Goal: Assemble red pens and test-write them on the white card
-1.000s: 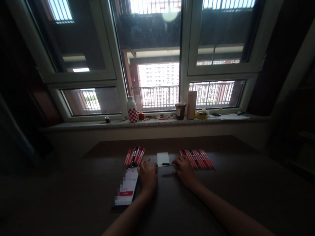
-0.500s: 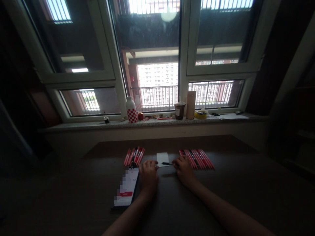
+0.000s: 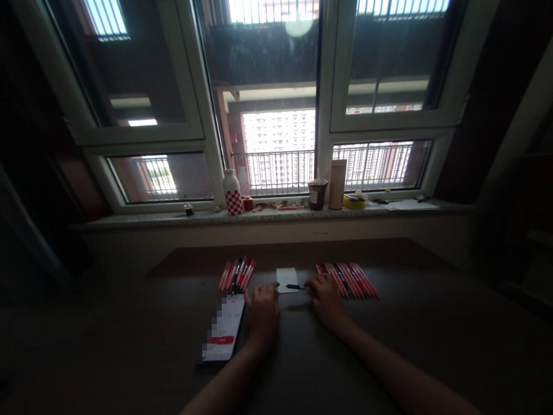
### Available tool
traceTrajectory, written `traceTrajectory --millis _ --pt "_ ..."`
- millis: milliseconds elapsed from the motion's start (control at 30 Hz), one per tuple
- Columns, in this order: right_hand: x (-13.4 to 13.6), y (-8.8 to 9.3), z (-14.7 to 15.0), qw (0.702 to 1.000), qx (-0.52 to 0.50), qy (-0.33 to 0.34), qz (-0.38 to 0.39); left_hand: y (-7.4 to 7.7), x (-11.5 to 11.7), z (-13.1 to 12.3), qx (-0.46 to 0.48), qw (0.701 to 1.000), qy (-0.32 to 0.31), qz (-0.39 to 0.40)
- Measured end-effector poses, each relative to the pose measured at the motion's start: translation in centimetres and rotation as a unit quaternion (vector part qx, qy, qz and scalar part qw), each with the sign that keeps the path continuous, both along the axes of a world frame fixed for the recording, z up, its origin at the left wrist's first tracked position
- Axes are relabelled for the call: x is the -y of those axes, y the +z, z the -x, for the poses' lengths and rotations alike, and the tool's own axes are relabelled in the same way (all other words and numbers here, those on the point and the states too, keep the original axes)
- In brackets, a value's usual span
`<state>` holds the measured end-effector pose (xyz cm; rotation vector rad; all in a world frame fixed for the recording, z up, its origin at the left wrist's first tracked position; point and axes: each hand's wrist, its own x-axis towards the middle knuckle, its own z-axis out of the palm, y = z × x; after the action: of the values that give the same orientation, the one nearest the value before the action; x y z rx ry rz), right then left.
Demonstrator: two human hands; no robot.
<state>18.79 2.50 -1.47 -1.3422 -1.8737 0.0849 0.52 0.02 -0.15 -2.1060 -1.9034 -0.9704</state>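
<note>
A small white sheet of paper lies on the table between my hands. My right hand is closed, with its fingertips on a thin dark pen that points left over the paper's lower part. My left hand rests at the paper's left edge, fingers curled. Its thumb and forefinger come together at that edge and appear to pinch it. A row of red and black pens lies just beyond my right hand. Another group of similar pens lies beyond my left hand.
A lit phone lies left of my left forearm. Along the windowsill stand a red-checked white bottle, a lidded drink cup, a tall tan cylinder and a yellow roll of tape.
The whole view has shifted slightly. Both hands keep nearly the same places, and the pen still lies over the paper in my right fingers.
</note>
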Motion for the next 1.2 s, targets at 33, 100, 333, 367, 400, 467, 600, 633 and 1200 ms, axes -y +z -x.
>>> traceTrajectory --millis 33,100,333,367,400,467,600,633,1200 --pt "-0.01 -0.03 0.00 1.000 -0.001 0.001 0.000 0.01 0.02 0.00 0.001 1.000 0.001 0.001" --pt "-0.02 -0.05 0.00 1.000 -0.003 0.004 0.002 0.04 0.05 -0.01 0.008 1.000 0.002 0.003" --pt "0.08 0.13 -0.03 1.000 -0.004 0.006 0.010 0.30 0.23 -0.12 0.009 1.000 0.008 0.021" --pt "0.08 0.13 -0.03 1.000 -0.005 0.007 0.009 0.33 0.27 -0.14 0.005 1.000 0.009 0.021" --pt "0.07 0.13 -0.03 1.000 -0.006 0.009 0.008 0.34 0.30 -0.14 0.002 1.000 0.009 0.020" --pt "0.05 0.11 0.00 1.000 -0.008 0.013 0.006 0.31 0.33 -0.13 -0.004 1.000 0.011 0.018" --pt "0.13 0.12 0.06 1.000 -0.009 0.018 0.007 0.03 0.25 -0.02 -0.013 1.000 0.011 0.005" --pt "0.17 0.14 0.06 1.000 -0.010 0.018 0.006 -0.04 0.22 0.01 -0.013 1.000 0.010 0.002" --pt "0.33 0.46 0.05 1.000 -0.004 0.022 0.011 0.04 0.27 0.00 -0.007 1.000 0.001 0.017"
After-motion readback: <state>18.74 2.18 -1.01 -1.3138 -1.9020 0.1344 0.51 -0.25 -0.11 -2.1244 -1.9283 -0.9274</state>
